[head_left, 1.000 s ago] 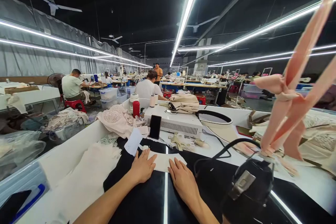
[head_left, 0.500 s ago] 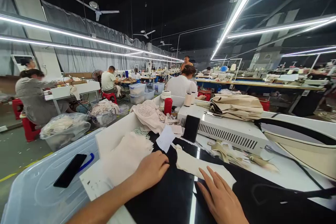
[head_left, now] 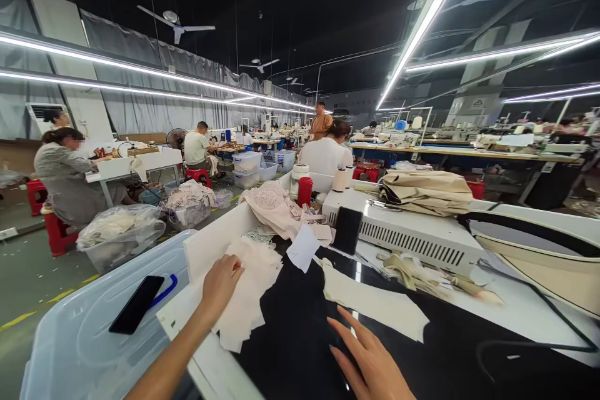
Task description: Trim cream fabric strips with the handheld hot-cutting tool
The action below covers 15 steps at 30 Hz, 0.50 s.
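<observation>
My left hand [head_left: 221,287] is over the stack of thin pale fabric pieces [head_left: 250,300] on the left of the black work surface [head_left: 295,331]. Its fingers are curled together at the stack, and whatever lies between them is hidden. My right hand [head_left: 370,356] is open, palm down and fingers spread, over the black surface. Just beyond its fingertips a cream cut fabric piece [head_left: 375,300] lies flat, apart from the hand. A white paper slip [head_left: 303,247] lies between the stack and the cream piece.
A phone [head_left: 347,230] leans against a white vented box [head_left: 403,225] bearing folded beige cloth [head_left: 426,190]. Another phone [head_left: 137,305] lies on a blue lid [head_left: 84,337] at left. Fabric scraps [head_left: 412,275] and a black-edged cream panel [head_left: 539,256] sit at right. Co-workers sit beyond.
My left hand has moved left from the black surface to the pale stack. My right hand has drawn back slightly, off the cream piece's edge. The view has shifted a little.
</observation>
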Motion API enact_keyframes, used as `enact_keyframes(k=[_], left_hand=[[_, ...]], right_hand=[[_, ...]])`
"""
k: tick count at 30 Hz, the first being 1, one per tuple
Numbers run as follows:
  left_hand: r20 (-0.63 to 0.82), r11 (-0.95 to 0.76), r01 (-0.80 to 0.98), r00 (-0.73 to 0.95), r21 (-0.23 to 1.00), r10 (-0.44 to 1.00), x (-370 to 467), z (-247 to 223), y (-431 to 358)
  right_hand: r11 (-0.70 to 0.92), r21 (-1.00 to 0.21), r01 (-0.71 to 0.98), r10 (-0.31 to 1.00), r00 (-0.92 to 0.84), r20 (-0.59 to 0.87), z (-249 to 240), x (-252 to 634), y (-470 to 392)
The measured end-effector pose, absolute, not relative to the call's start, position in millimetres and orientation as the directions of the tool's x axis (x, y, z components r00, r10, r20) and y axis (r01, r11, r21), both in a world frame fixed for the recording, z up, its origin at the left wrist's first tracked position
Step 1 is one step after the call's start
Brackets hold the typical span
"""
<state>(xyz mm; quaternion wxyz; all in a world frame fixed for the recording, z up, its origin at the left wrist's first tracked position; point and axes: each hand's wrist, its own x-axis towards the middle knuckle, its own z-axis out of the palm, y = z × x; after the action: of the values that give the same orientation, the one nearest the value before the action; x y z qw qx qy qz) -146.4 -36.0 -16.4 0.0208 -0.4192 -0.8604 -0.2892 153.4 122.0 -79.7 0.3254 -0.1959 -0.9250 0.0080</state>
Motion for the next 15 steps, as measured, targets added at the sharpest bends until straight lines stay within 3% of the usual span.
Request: enact_keyframes(k=[5, 9, 12, 15], left_hand=[[0.312, 0.368, 0.702, -0.640, 0.610, 0.702, -147, -10, -44], [0.276, 0.220, 0.627, -0.594, 0.747, 0.756, -146, 0, -50], [0.203, 0.137, 0.540, -0.523, 0.831, 0.828, -133, 11, -58], [0.113, 0.080, 0.396, -0.442, 0.915, 0.890, -110, 21, -67]], right_hand=[[0.894, -0.284, 0.348, 0.448, -0.735, 0.510, -78, 159, 111], [0.735, -0.594, 0.328, 0.601, -0.720, 0.347, -65, 155, 91], [0.422, -0.873, 0.246, 0.682, -0.720, 0.127, -50, 146, 70], [-0.054, -0.989, 0.138, 0.654, -0.744, -0.140, -37, 138, 47]])
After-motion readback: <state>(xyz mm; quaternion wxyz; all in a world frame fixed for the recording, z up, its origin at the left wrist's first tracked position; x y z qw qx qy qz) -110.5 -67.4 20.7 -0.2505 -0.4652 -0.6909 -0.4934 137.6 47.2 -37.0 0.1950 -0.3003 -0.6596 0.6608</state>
